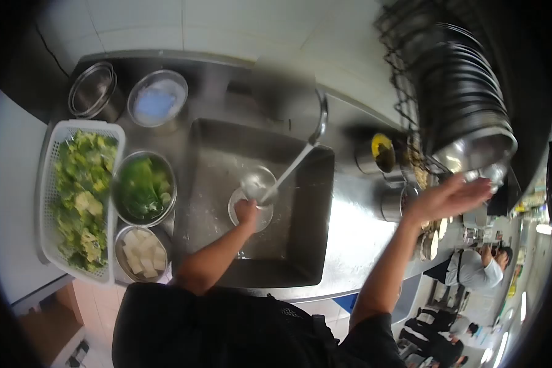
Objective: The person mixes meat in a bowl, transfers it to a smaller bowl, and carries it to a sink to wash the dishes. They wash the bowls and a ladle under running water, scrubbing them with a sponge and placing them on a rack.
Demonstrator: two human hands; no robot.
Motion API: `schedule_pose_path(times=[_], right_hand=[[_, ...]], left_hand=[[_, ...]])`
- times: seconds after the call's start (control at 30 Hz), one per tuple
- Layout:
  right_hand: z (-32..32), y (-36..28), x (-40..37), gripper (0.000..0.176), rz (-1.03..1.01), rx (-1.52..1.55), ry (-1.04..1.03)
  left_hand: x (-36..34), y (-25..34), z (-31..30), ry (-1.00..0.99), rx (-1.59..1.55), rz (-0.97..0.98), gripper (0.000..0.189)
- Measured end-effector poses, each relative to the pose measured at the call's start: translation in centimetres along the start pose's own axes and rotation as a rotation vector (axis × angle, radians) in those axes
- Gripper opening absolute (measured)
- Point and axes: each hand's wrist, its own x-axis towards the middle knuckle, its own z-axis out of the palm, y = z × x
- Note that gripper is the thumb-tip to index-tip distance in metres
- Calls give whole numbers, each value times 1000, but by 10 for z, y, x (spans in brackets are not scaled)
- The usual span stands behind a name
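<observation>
My left hand (247,213) is low in the steel sink (310,208), its fingers closed at the rim of a small round metal bowl (256,176). The tap (320,126) reaches over the sink, and a pale straight length runs from it down to the bowl. My right hand (451,197) is raised at the right, fingers stretched out, right at the lower end of a stack of metal bowls (472,138) on a wire rack. Its fingertips overlap a shiny metal piece there.
Left of the sink stand a white basket (120,138) of cut greens, a metal bowl of greens in water (142,187), a bowl of white chunks (144,251) and metal pots (158,98). Small containers (374,153) line the right counter. Other people (472,270) are farther right.
</observation>
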Motion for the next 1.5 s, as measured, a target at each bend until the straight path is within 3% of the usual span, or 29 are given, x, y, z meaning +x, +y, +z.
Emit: schedule_pose_path(times=[0.07, 0.1, 0.13, 0.2, 0.23, 0.3, 0.37, 0.4, 0.43, 0.47, 0.5, 0.57, 0.6, 0.63, 0.7, 0.77, 0.8, 0.83, 0.93, 0.97, 1.0, 1.03, 1.07, 1.13, 1.17, 1.27, 1.37, 1.43, 1.5], right_hand=[[-12, -7, -57, 68, 5, -58, -67], [-20, -15, -95, 60, -159, -64, -146], [-32, -44, -142, 53, 61, -44, -369], [-42, -52, -238, 64, 89, 271, -982], [-53, -85, -236, 62, 164, 99, -1349], [-68, -89, -300, 57, 234, 123, -1510], [-62, -90, -331, 56, 460, 150, -1462], [-47, -84, -349, 56, 503, 150, -1419], [-29, -77, -369, 51, 764, 295, -1485], [-17, -79, -373, 46, 1022, 459, -1535], [-12, -88, -377, 46, 1057, 477, -1493], [-4, -108, -359, 34, 1423, 656, -1167], [-2, -120, -350, 32, 1537, 780, -929], [-6, -122, -345, 32, 1558, 776, -876], [-14, -123, -341, 34, 1625, 763, -983], [-30, -117, -373, 35, 1445, 713, -983], [-36, -112, -424, 35, 1469, 651, -914], [-63, -106, -402, 29, 1587, 457, -1020], [-116, -97, -446, 38, 1451, -16, -841], [-126, -90, -434, 38, 1444, -25, -833], [-141, -83, -418, 40, 1258, -29, -759], [-153, -76, -397, 42, 1069, -32, -696], [-160, -61, -378, 42, 1083, 69, -761], [-168, -29, -328, 40, 1187, 233, -910], [-167, -14, -302, 42, 1057, 237, -849], [-168, 35, -193, 53, 724, 221, -659], [-179, 37, -22, 57, 356, 21, -286], [-177, 41, 53, 58, 101, -36, 53], [-163, 49, 105, 60, -148, -235, 154]], left_hand=[[-34, 26, 3, -80, -73, -60, 18], [-43, 40, 5, -92, -123, -170, 17], [-50, 50, 10, -105, -170, -284, 15], [-38, 56, 7, -195, -182, -264, 14], [-34, 59, 8, -269, -187, -262, 12], [-41, 84, 12, -299, -45, -161, 11], [-37, 95, 14, -265, 188, 210, 13], [-46, 110, 13, -255, 391, 206, 16], [-55, 118, 15, -267, 435, 230, 16], [-64, 121, 16, -199, 667, 558, 15], [-72, 125, 16, -131, 887, 895, 15], [-79, 142, 19, -226, 980, 978, 16], [-81, 148, 21, -229, 1058, 1148, 14], [-82, 149, 26, -237, 1123, 1318, 13], [-69, 145, 25, -278, 1151, 1339, 12], [-55, 144, 18, -293, 1145, 1092, 13], [-54, 143, 14, -272, 1201, 1010, 13], [-54, 136, 9, -249, 1252, 925, 13], [-49, 93, -4, -345, 1258, 929, 13], [-57, 85, -2, -399, 1235, 931, 13], [-57, 80, 4, -408, 1225, 928, 13], [-59, 70, 8, -623, 1048, 811, 14], [-64, 61, 10, -821, 855, 683, 14], [-88, 71, 25, -942, 676, 589, 17], [-102, 86, 36, -1057, 514, 518, 20], [-143, 130, 56, -1089, 178, 539, 18], [-132, 150, 47, -1054, 222, 453, 29], [-131, 145, 30, -882, 214, 380, 22], [-125, 122, 9, -735, 225, 349, 18]])
